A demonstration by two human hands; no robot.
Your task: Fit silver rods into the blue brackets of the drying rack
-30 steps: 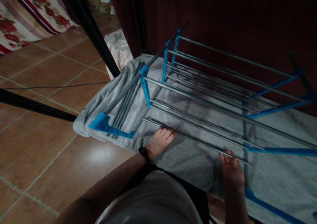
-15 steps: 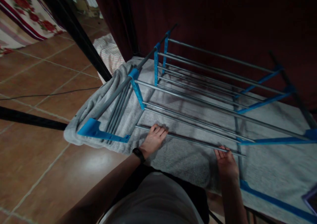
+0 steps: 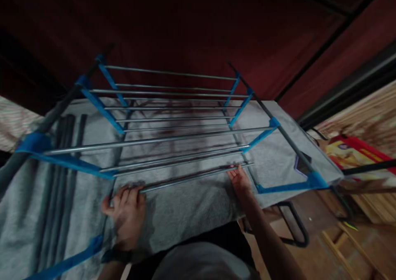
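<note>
A loose metal tube (image 3: 188,177) lies crosswise just above the grey blanket, close to my body. Near its left end my left hand (image 3: 128,208), with a dark band at the wrist, has its fingers closed around it. My right hand (image 3: 239,179) grips the same tube close to its right end, palm turned up. Beyond it stands a partly built rack (image 3: 161,140) of metal tubes, blue plastic brackets and dark side poles. The front blue bracket at the right (image 3: 287,187) and another at the lower left (image 3: 74,261) have no crosswise tube between them.
Several grey tubes (image 3: 58,197) lie side by side on the blanket (image 3: 173,214) at the left. A dark flat object with a purple edge (image 3: 302,164) lies by the right pole. A dark red curtain (image 3: 185,24) hangs behind; a red and yellow package (image 3: 355,152) is at the right.
My view has turned to the right, bringing the rack's right side and the package into sight. Both hands still hold the tube; my left hand is now nearer its left end.
</note>
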